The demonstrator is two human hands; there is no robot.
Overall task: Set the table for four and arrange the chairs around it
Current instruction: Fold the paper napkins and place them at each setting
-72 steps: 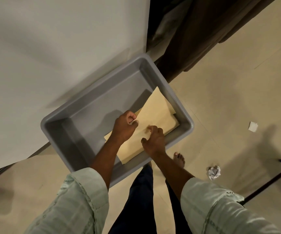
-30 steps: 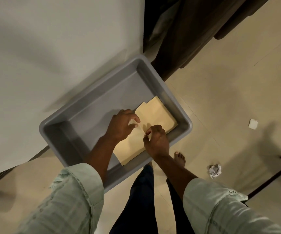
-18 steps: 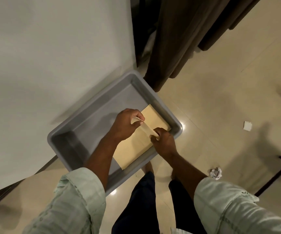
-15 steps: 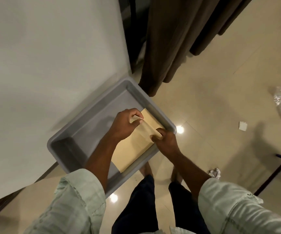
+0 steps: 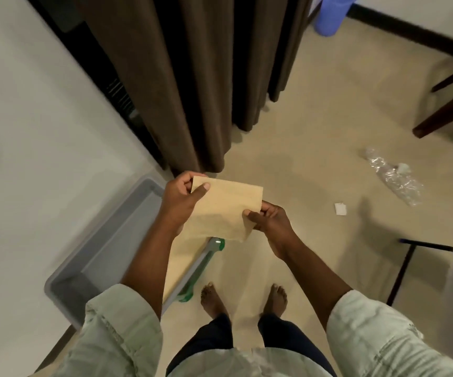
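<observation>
Both hands have a tight grip on one tan paper napkin and hold it up over the floor. One corner is pinched between thumb and fingers of the left hand, and the right hand pinches the other side. Under the napkin sits a grey tub with more tan paper inside. Two bare feet stand beside the tub, near a brown curtain.
</observation>
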